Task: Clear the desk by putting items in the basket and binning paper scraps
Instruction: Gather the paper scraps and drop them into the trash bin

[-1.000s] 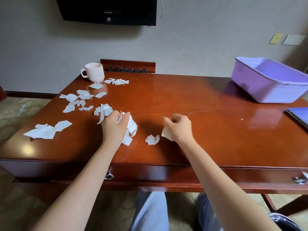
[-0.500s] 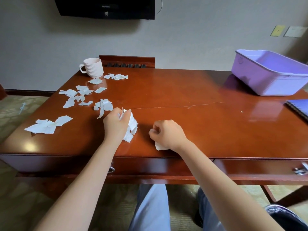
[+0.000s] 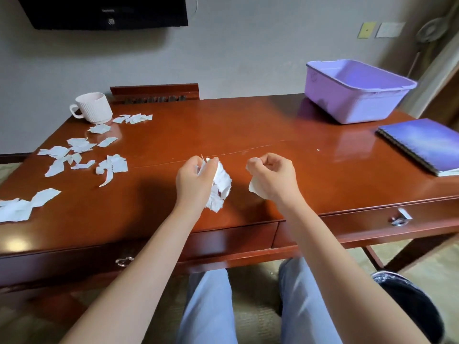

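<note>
My left hand is closed on a bunch of white paper scraps above the desk's middle. My right hand is closed on smaller scraps that stick out below and above the fist. Both hands are raised off the wooden desk. Several loose scraps lie scattered on the left part of the desk, with larger pieces at the left edge. The empty purple basket stands at the back right. A white ribbed mug stands at the back left.
A purple spiral notebook lies at the right edge, in front of the basket. A dark bin with a plastic liner stands on the floor at the lower right, beside my knees. A raised wooden socket panel runs along the desk's back edge.
My right hand gathered the scraps that lay on the desk in front of it. Both hands have lifted off the desk with their scraps, and the view has shifted right.
</note>
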`<state>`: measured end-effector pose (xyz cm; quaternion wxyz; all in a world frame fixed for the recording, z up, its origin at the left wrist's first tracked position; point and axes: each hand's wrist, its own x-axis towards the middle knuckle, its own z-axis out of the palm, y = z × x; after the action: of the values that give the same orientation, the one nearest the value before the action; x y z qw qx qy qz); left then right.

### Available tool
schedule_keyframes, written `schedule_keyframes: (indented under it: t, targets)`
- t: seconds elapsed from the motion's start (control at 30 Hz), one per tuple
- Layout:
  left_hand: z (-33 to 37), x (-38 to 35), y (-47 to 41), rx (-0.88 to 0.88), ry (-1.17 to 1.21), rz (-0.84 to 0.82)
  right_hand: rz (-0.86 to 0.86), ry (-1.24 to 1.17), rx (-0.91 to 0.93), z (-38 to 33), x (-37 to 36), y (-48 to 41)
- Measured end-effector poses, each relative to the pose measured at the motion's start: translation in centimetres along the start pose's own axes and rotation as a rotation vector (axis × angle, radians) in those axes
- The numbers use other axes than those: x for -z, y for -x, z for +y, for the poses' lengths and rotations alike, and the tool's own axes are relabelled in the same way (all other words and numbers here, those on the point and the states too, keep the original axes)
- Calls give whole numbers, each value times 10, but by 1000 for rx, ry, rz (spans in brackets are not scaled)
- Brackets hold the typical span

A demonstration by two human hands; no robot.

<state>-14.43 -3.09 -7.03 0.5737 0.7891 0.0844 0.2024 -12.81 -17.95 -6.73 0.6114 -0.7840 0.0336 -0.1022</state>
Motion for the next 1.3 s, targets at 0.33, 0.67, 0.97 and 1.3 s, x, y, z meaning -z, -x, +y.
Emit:
schedule_keyframes:
  t: [0.33, 0.67, 0.97, 1.3]
  targets:
    - [39, -144, 65, -82, 118, -319, 346, -136, -148, 55, 150, 22]
    - [83, -282, 141, -274, 195, -586, 704, -108, -278, 117, 292, 38]
    - [76, -391, 201, -361, 43, -866, 888, -85, -434, 188, 385, 56]
    - [6, -488, 219, -222, -301, -1032, 887, -84, -633, 295, 411, 49]
